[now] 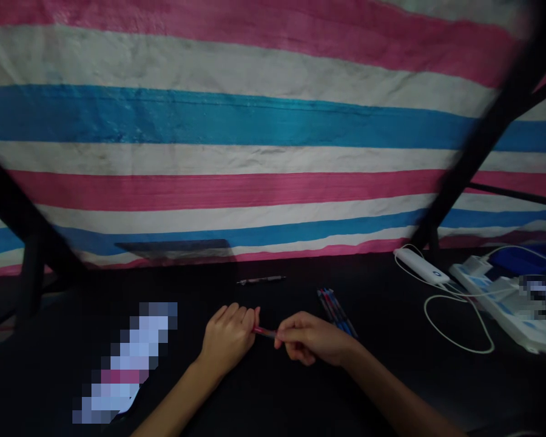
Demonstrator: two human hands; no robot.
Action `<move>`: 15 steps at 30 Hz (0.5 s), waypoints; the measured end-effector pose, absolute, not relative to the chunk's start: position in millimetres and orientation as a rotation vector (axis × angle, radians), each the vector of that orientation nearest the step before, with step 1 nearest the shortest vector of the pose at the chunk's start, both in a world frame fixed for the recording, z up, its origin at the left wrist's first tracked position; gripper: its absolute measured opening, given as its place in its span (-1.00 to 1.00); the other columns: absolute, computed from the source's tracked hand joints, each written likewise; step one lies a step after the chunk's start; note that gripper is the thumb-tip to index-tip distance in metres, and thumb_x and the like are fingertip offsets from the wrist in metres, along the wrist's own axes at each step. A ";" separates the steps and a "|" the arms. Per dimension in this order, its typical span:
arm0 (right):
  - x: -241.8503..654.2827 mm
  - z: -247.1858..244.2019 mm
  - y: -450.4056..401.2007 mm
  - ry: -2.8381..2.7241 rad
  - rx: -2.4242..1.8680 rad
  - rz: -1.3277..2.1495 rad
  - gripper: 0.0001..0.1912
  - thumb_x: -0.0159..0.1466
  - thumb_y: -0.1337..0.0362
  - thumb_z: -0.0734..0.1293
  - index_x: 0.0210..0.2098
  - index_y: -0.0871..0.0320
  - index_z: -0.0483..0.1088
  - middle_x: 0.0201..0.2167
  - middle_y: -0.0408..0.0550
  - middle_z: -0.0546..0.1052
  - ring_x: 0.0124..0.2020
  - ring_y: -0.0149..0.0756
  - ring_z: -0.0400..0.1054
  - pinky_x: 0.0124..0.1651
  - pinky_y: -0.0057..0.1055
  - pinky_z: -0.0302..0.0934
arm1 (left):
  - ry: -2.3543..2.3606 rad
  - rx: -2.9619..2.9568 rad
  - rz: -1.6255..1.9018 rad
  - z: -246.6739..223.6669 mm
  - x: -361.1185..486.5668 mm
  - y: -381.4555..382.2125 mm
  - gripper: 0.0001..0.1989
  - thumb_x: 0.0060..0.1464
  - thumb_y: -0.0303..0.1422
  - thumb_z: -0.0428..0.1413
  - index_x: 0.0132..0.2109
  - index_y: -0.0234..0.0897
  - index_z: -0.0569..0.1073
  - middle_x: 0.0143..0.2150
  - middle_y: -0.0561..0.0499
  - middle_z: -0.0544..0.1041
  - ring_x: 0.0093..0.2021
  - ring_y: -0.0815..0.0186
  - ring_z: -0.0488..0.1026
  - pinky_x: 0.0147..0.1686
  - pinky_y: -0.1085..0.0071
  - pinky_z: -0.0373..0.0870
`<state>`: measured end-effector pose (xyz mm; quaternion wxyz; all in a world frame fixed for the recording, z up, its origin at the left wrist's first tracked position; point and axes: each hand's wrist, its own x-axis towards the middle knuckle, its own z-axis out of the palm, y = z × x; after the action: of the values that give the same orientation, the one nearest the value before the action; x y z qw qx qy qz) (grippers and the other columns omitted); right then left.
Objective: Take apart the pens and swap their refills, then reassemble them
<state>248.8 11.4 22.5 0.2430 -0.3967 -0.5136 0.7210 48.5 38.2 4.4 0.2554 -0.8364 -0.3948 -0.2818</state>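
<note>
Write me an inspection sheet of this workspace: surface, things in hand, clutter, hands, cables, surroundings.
Surface: dark table, dimly lit.
Things in hand: one slim pen, reddish toward the left hand.
Clutter: lone pen beyond the hands; pen bunch beside the right hand; pale item at left, pixelated, unidentifiable.
Hands: left closed around one pen end, right pinching the other.
Cables: white cable looping near the power strip and white device.
Surroundings: striped sheet behind; dark slanted bars at both sides.
</note>
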 end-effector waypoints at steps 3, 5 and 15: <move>248.6 24.7 8.1 -1.502 -1.016 2.170 -0.78 0.19 0.23 0.28 -0.23 0.23 0.37 -0.61 -0.16 0.47 -0.70 -0.54 0.21 -0.65 -0.62 0.02 | -0.968 -2.247 -0.758 7.0 53.0 33.4 -0.67 0.14 -0.44 0.02 -0.59 -0.22 0.32 -0.66 0.07 0.36 -0.55 0.33 0.27 -0.46 0.32 0.07; 244.1 24.0 4.2 -1.451 -0.892 2.370 -0.79 0.19 0.23 0.28 -0.24 0.24 0.35 -0.58 -0.12 0.48 -0.68 -0.50 0.25 -0.63 -0.61 0.07 | -0.869 -2.253 -0.796 8.1 55.1 30.6 -0.69 0.12 -0.45 0.05 -0.59 -0.21 0.30 -0.65 0.09 0.34 -0.54 0.33 0.26 -0.45 0.31 0.05; 221.8 21.0 -5.8 -0.785 -0.561 2.807 -0.69 0.27 0.25 0.17 -0.56 0.14 0.05 -0.76 -0.35 -0.04 -0.75 -0.56 -0.25 -0.73 -0.66 -0.38 | -0.653 -2.300 -0.979 5.5 48.4 36.0 -0.67 0.07 -0.51 0.09 -0.61 -0.24 0.26 -0.67 0.12 0.28 -0.56 0.36 0.17 -0.47 0.32 -0.03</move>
<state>221.8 -5.8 21.0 0.0867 -0.1882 -0.2635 0.9421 48.4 36.0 5.5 0.2754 -0.8558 -0.2428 -0.3644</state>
